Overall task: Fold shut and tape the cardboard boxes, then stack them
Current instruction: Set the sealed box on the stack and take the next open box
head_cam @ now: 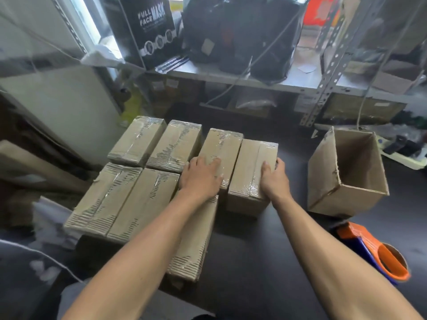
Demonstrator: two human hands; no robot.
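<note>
I see seven taped cardboard boxes on the dark floor (265, 262) in front of me. My right hand (273, 179) grasps the rightmost taped box (250, 172), thumb lying on its taped top and fingers wrapped over its right edge. My left hand (200, 175) lies flat, fingers straight, on the neighbouring taped box (223, 146), which touches the held one along its long side. To the left, two more sealed boxes (157, 144) stand side by side in the back row, and two others (120, 199) sit in front of them. A seventh sealed box (196, 245) lies under my left forearm. Off to the right stands an open empty carton (355, 172), tilted, well apart from the rows. Near my right forearm rests an orange and blue tape dispenser (374, 252). Metal shelving (231, 77) runs along the back.
</note>
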